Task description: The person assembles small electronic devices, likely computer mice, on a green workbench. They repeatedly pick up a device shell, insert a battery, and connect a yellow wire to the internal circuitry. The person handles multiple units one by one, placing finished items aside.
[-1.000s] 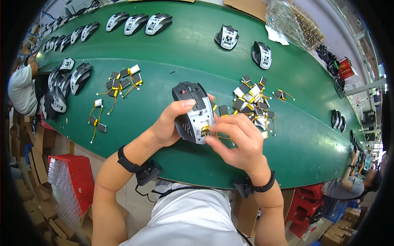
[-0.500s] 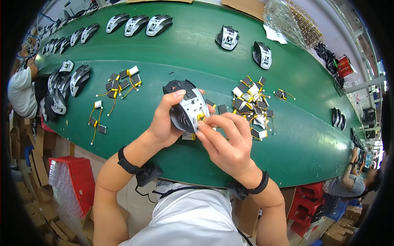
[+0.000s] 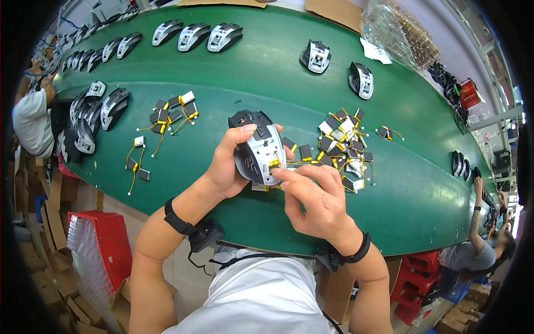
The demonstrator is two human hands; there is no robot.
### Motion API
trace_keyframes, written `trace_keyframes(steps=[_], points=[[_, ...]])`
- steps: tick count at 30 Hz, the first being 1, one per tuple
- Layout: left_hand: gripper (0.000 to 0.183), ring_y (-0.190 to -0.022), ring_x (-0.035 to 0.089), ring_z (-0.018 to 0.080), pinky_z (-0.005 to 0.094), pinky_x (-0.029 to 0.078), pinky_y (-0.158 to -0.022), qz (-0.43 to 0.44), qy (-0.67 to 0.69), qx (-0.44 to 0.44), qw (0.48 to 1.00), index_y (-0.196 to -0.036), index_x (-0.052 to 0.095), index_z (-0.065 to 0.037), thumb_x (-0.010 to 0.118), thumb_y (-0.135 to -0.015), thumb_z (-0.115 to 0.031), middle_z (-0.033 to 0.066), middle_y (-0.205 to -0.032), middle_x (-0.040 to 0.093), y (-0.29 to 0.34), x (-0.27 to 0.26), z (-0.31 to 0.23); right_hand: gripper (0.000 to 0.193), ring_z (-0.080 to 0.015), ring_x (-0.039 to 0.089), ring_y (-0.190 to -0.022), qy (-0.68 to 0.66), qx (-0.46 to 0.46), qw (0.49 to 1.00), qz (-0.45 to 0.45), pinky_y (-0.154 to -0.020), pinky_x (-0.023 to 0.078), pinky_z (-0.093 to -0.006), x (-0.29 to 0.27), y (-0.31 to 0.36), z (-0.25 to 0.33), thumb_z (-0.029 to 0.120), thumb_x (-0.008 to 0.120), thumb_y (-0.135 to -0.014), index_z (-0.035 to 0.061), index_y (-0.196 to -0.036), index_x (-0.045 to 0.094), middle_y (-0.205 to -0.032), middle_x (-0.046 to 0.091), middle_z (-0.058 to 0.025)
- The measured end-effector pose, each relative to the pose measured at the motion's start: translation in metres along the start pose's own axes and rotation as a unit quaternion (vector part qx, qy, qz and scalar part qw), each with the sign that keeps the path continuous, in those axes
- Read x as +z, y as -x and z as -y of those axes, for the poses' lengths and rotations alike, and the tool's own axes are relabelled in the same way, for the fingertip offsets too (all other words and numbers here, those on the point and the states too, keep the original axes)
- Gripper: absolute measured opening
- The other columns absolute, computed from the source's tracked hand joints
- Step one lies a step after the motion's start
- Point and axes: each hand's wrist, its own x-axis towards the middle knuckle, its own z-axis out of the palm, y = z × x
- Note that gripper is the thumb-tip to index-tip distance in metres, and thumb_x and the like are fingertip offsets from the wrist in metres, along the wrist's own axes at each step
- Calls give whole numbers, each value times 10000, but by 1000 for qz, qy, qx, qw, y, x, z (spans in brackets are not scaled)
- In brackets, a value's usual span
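Note:
My left hand [image 3: 225, 161] is closed around a black and grey computer mouse [image 3: 256, 147], its open inner side facing up and tilted. In the mouse's cavity sits a small battery [image 3: 273, 163] with yellow tape. My right hand [image 3: 317, 200] is at the mouse's near right edge. Its index fingertip presses beside the battery, while the other fingers are loosely bent and apart. Beyond this hand lies a pile of small batteries [image 3: 346, 139] with yellow tape and thin wires. One battery [image 3: 258, 186] partly shows under the mouse.
More batteries [image 3: 162, 118] lie left on the green bench [image 3: 233, 228]. Half-open mice [image 3: 86, 119] are stacked at far left; others [image 3: 193, 37] stand in a row along the back. A red crate [image 3: 114, 245] stands below the bench's left edge. Co-workers sit at both ends.
My right fingers have moved from a pinch at the yellow part in the mouse to a press lower at its edge. The left hand still holds the mouse. The view has shifted slightly.

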Motion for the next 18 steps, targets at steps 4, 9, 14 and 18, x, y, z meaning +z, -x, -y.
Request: trace_keyframes(steps=[4,9,14,18], points=[[665,-910,705,311,420,584,-826,20,23,-3,1000,-1341,463,6,482,-894,-486,259,-1093,658,5,5,-2,342,-263,638,-923,-101,87,988,-72,-805,489,-363,-1,2,-5,-9,692,-718,48,-1048,624,-1067,684,-103],[795,-1098,645,292,436,541,-944,27,-78,42,996,-1483,321,-40,585,-864,-464,189,-1248,602,4,9,1,774,-342,562,-1171,-287,289,913,8,-949,488,-392,-5,-10,-2,171,820,-739,28,-1398,439,-1361,494,-190],[989,-1321,478,283,410,477,-1028,87,-153,130,976,-1565,108,-81,711,-876,-454,153,-1466,403,3,7,7,793,-412,524,-1259,-173,199,964,17,-1025,463,-429,3,-19,-9,225,814,-781,0,-1430,417,-1390,509,-254],[1023,-1258,521,367,446,554,-902,85,-171,92,977,-1564,142,-111,690,-841,-584,200,-1504,342,12,20,-2,679,-242,662,-1034,-60,241,966,-76,-879,527,-358,-51,-33,-77,236,813,-799,-33,-1347,514,-1221,644,-200]])
